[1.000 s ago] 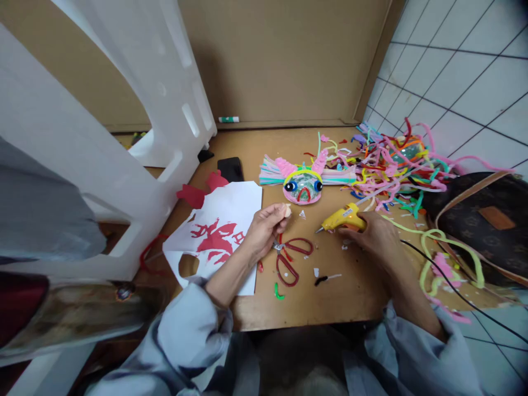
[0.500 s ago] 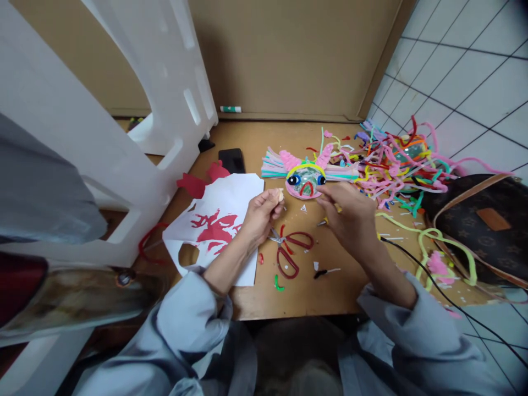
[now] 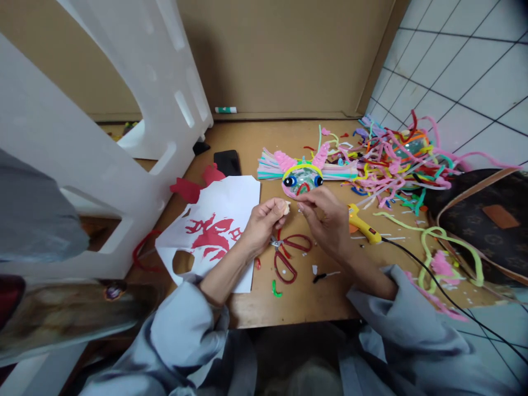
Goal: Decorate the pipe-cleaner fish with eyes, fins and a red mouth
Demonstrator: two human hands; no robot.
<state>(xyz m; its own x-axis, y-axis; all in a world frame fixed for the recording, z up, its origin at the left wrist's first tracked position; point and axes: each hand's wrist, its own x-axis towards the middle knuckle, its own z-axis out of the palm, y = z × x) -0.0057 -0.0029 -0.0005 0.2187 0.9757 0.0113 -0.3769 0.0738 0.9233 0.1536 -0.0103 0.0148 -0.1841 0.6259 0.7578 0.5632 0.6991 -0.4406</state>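
Note:
My left hand (image 3: 267,221) is closed in a pinch on a small pale piece (image 3: 286,207), too small to name. Close to its right, my right hand (image 3: 326,219) has thumb and forefinger pressed together; whatever lies between them is hidden. Just beyond both hands sits a pipe-cleaner animal face (image 3: 304,179) with blue-rimmed eyes, pink ears and a red mouth. Red-handled scissors (image 3: 284,257) lie spread on the table below my hands. A yellow glue gun (image 3: 365,224) rests right of my right hand, its front partly covered.
White paper (image 3: 231,201) with red cut-out shapes lies at left, near a black phone (image 3: 227,163). A tangle of pipe cleaners (image 3: 406,162) fills the right rear, beside a brown bag (image 3: 480,225). The glue gun's black cord (image 3: 429,272) runs off right.
My right hand has moved left and slightly down, closer to my left hand, uncovering the glue gun. My left hand still holds the pale piece. The view has shifted slightly.

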